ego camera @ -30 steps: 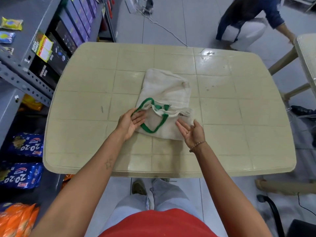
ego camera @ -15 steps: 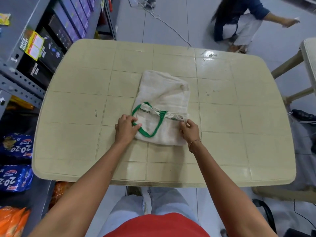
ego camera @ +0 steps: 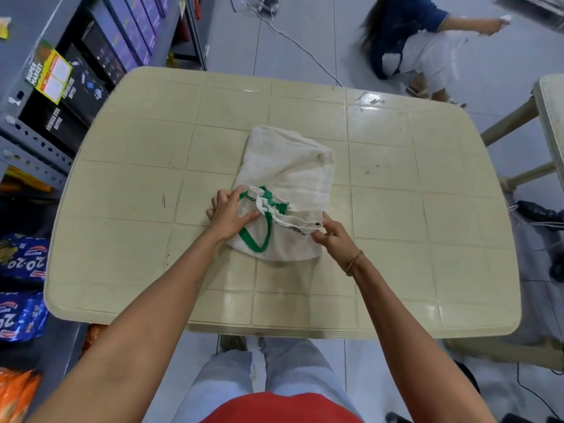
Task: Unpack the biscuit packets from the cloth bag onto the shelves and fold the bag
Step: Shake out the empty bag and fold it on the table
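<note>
A cream cloth bag with green handles lies flat, partly folded, in the middle of the beige plastic table. My left hand grips the bag's left edge by the green handle and lifts it a little. My right hand pinches the bag's right hem near a metal eyelet. Blue biscuit packets sit on the grey shelves at the lower left.
A grey metal rack with dark boxes stands along the left. Another person crouches on the floor beyond the table. A second table and chair legs stand at the right. A white cable crosses the floor behind.
Both hands went from resting open beside the bag to closing on its near edges. The opening hem and green handle are now raised and bunched toward the middle.
</note>
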### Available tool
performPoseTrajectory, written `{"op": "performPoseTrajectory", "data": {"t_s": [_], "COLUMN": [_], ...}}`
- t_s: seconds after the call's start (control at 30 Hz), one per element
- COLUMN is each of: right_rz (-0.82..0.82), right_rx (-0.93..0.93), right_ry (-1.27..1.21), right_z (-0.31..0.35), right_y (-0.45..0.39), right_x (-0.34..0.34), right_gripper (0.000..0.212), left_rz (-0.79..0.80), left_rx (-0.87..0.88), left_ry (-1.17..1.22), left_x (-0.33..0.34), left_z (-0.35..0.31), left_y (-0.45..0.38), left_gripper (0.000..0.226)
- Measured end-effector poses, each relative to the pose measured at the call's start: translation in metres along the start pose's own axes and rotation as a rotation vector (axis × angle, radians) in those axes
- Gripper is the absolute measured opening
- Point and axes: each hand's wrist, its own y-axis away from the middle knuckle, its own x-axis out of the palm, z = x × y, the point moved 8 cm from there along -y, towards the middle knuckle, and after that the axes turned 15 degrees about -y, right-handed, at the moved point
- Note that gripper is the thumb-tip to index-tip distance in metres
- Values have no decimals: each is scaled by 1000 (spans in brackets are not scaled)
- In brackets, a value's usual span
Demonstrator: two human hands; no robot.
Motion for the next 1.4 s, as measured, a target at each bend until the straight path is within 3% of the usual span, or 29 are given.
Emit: {"op": "performPoseTrajectory", "data": {"t_s": [0.13, 0.23, 0.33, 0.43, 0.53, 0.6, 0.67, 0.73, 0.77, 0.8, 0.97, 1.1, 1.2, 1.3, 1.4], "right_rz": [-9, -69, -267, -555, -622, -582, -383, -58, 45, 80, 79, 194, 326, 398, 289], "right_rx": [39, 23, 53, 117, 178, -28, -184, -22, 75, 130, 50, 189, 319, 370, 311], "right_ry": [4, -37, -79, -50, 143, 407, 607, 932, 1068, 1124, 1162, 987, 895, 843, 782], "right_z": [-3, 1, -4, -17, -14, 13, 18, -18, -40, -54, -49, -32, -31, -26, 5], "right_y": [-2, -3, -13, -26, -28, -20, -13, -13, -12, -14, -21, -12, 12, 30, 25], "right_x": [-8, -15, -32, -54, -52, -35, -3, 26, 29, 27, 25, 28, 35, 39, 25], "right_gripper": [27, 25, 14, 5, 50, 50, 53, 72, 82, 84, 60, 44, 29, 30, 32], "left_rz": [-57, -206, -417, -420, -522, -482, -163, 70, 117, 133, 111, 307, 469, 486, 400], "left_rx": [0, -76, -103, -70, 95, 390, 540, 538, 520, 506, 455, 405, 330, 312, 370], "left_ry": [-92, 24, 11, -123, -206, -212, -302, -504, -567, -594, -637, -472, -479, -521, -588], "left_x": [-5, -18, -36, -38, -44, -28, 14, 49, 58, 63, 51, 28, 12, -6, -29], "left_z": [-13, -2, 10, 2, -28, -54, -57, -38, -29, -23, -29, -35, -42, -56, -76], "left_y": [-11, -6, 10, 12, 19, 32, 38, 40, 41, 41, 42, 47, 60, 71, 63], "left_gripper": [38, 26, 19, 23, 24, 25, 55, 100, 109, 109, 75, 55, 43, 47, 35]}}
